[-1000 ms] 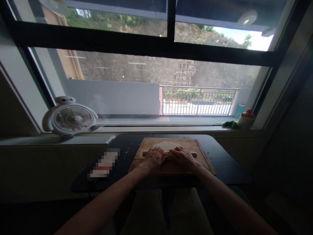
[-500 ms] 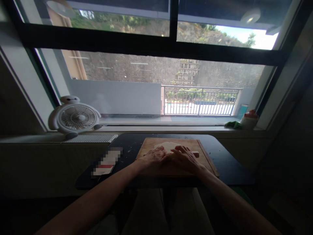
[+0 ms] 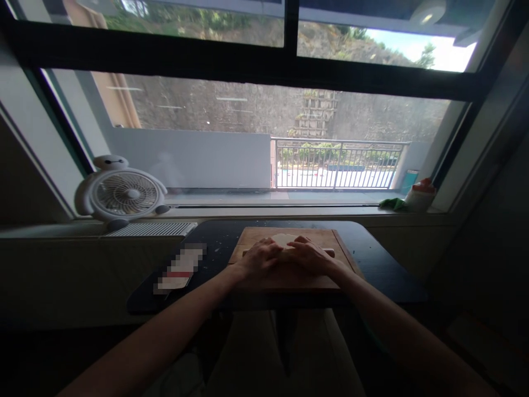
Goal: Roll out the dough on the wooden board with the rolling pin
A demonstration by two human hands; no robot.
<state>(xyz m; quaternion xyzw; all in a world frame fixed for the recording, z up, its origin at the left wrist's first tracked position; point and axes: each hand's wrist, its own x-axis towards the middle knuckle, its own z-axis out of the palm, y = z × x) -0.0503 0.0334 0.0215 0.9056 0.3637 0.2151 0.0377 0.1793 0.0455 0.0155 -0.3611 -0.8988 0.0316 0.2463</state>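
Note:
A wooden rolling pin (image 3: 330, 252) lies crosswise on the wooden board (image 3: 285, 281), its two ends showing beyond my hands. My left hand (image 3: 262, 256) is curled over the left half of the pin, fingers bent. Over the right half, my right hand (image 3: 309, 255) grips it with fingers bent towards the middle. Pale, flattened dough (image 3: 282, 240) shows at the far side of the pin, between my hands. My hands and the pin cover the rest of it.
Beneath the board is a dark table (image 3: 388, 275) with pale specks. A blurred-out flat item (image 3: 181, 268) lies on its left side. A white fan (image 3: 126, 193) stands on the left sill; a green cloth (image 3: 392, 204) and a white container (image 3: 420, 197) sit at the right.
Both hands have moved a little forward on the board with the rolling pin. Less of the dough shows beyond them, and the pin's left end is plainer. The view has shifted slightly.

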